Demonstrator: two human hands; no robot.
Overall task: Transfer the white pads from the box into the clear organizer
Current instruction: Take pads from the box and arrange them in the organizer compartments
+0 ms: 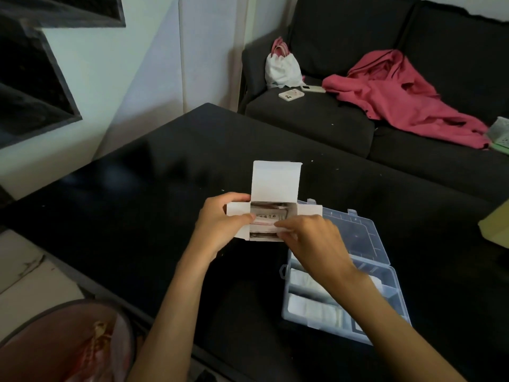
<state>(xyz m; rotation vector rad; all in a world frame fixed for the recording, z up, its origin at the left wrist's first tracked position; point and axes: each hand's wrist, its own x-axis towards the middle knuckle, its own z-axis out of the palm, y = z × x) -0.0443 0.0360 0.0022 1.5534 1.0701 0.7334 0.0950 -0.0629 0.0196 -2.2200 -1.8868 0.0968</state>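
Observation:
A white cardboard box (275, 183) stands open on the black table (137, 188), its top flap up and side flaps spread. My left hand (220, 224) grips the box's left side, thumb over the left flap. My right hand (308, 235) reaches into the opening and pinches a white pad (265, 224) that lies across the packed stack inside. The clear organizer (355, 238) lies open to the right of the box, lid tilted back. White pads (311, 310) fill its near compartments, partly hidden by my right forearm.
A dark sofa (330, 117) runs behind the table with a pink jacket (399, 97), a white bag (281, 67) and a phone (290, 94) on it. A round pink basket (63, 343) sits at the lower left below the table edge. A yellowish object (495, 224) pokes in at the right.

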